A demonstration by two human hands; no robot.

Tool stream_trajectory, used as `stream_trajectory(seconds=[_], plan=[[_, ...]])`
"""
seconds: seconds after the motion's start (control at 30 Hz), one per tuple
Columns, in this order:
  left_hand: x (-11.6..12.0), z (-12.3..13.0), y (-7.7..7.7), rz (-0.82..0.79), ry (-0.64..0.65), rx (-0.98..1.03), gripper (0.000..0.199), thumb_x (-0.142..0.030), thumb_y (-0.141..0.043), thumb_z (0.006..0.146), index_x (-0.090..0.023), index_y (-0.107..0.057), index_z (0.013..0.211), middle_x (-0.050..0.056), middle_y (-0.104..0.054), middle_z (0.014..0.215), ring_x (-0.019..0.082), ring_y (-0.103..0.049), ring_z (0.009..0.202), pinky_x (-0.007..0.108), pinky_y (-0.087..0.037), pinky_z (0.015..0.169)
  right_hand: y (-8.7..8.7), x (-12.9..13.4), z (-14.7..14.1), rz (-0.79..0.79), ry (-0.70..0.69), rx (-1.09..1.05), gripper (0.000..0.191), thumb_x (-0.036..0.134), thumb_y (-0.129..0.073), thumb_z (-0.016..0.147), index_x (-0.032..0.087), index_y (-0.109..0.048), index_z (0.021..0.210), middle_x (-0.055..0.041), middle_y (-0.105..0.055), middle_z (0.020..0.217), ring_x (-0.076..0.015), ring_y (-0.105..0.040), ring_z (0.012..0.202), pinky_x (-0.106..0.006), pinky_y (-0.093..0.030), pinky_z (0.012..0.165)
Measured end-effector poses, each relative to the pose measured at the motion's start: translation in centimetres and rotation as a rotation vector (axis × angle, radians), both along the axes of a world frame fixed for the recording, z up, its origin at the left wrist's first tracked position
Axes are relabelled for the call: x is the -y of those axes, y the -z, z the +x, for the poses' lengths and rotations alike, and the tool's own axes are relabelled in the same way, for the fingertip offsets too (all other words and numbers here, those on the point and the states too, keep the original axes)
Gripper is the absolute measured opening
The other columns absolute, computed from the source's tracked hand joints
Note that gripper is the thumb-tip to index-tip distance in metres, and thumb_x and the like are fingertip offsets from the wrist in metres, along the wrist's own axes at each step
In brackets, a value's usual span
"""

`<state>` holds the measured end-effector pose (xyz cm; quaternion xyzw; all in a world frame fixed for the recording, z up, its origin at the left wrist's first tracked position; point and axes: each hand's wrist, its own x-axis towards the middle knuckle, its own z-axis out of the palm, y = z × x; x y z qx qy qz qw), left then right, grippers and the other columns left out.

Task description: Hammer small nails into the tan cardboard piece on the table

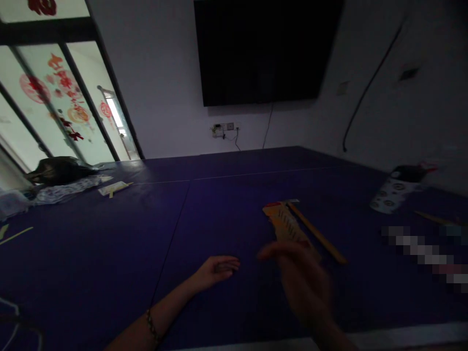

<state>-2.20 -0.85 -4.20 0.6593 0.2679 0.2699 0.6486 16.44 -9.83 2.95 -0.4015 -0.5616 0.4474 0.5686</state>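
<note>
My left hand [218, 271] lies on its side on the dark purple table [219, 214], fingers loosely stretched and the thumb apart from them. I see nothing held in it. A beaded bracelet [151, 325] circles that wrist. My right hand [305, 280] is raised over the table and smeared by motion; whether it holds anything cannot be made out. Just beyond it lies a yellow-orange printed card or packet [283, 222], its near end partly covered by the hand. A long yellowish-brown stick [318, 234] lies slanting beside the card. A small pale strip [291, 201] touches their far ends.
A patterned cup-like container [391, 195] leans at the right, near a thin stick [429, 216]. At the far left are a black bag [60, 169], crumpled plastic [71, 189], a small white packet [114, 188] and yellow strips [16, 235]. White cable-like loops [14, 312] show at lower left.
</note>
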Motion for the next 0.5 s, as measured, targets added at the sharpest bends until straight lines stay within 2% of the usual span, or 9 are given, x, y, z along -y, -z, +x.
stream_trajectory(seconds=[0.1, 0.13, 0.23, 0.33, 0.5], plan=[[0.1, -0.1, 0.2, -0.025, -0.042, 0.025, 0.062, -0.033, -0.074, 0.056, -0.016, -0.053, 0.111, 0.01, -0.063, 0.105, 0.024, -0.056, 0.098, 0.04, -0.04, 0.089, 1.6, -3.3, -1.9, -0.055, -0.259, -0.051, 0.026, 0.043, -0.057, 0.072, 0.017, -0.061, 0.073, -0.0014, -0.063, 0.066, -0.0149, -0.059, 0.063, -0.031, -0.048, 0.062], [0.0, -0.1, 0.2, -0.015, -0.055, 0.025, 0.065, -0.033, -0.075, 0.053, -0.016, -0.052, 0.111, 0.009, -0.062, 0.106, 0.025, -0.056, 0.098, 0.04, -0.04, 0.089, 2.4, -4.5, -2.4, -0.091, -0.356, -0.048, 0.026, 0.042, -0.059, 0.071, 0.016, -0.062, 0.073, -0.001, -0.063, 0.065, -0.0139, -0.059, 0.062, -0.03, -0.047, 0.062], [-0.1, -0.1, 0.1, 0.044, -0.098, 0.012, 0.067, -0.034, -0.076, 0.05, -0.014, -0.053, 0.109, 0.01, -0.061, 0.108, 0.026, -0.054, 0.101, 0.039, -0.039, 0.09, 4.6, -7.4, -3.0, -0.17, -0.535, -0.017, 0.027, 0.039, -0.062, 0.069, 0.014, -0.063, 0.077, -0.0025, -0.065, 0.071, -0.0131, -0.06, 0.067, -0.029, -0.046, 0.066], [-0.1, 0.1, -0.1, 0.087, -0.119, -0.033, 0.064, -0.037, -0.072, 0.055, -0.014, -0.052, 0.111, 0.011, -0.06, 0.111, 0.026, -0.052, 0.104, 0.039, -0.037, 0.093, 6.2, -8.3, -2.6, -0.17, -0.609, -0.029, 0.028, 0.04, -0.06, 0.07, 0.013, -0.065, 0.08, -0.0051, -0.066, 0.079, -0.0146, -0.06, 0.074, -0.031, -0.045, 0.073], [0.3, 0.3, -0.6, 0.086, -0.1, -0.089, 0.059, -0.041, -0.064, 0.066, -0.017, -0.049, 0.118, 0.009, -0.057, 0.116, 0.025, -0.051, 0.105, 0.039, -0.036, 0.093, 8.3, -8.1, -2.0, -0.21, -0.602, -0.043, 0.037, 0.046, -0.056, 0.073, 0.013, -0.066, 0.087, -0.0087, -0.065, 0.087, -0.017, -0.06, 0.081, -0.035, -0.043, 0.078]])
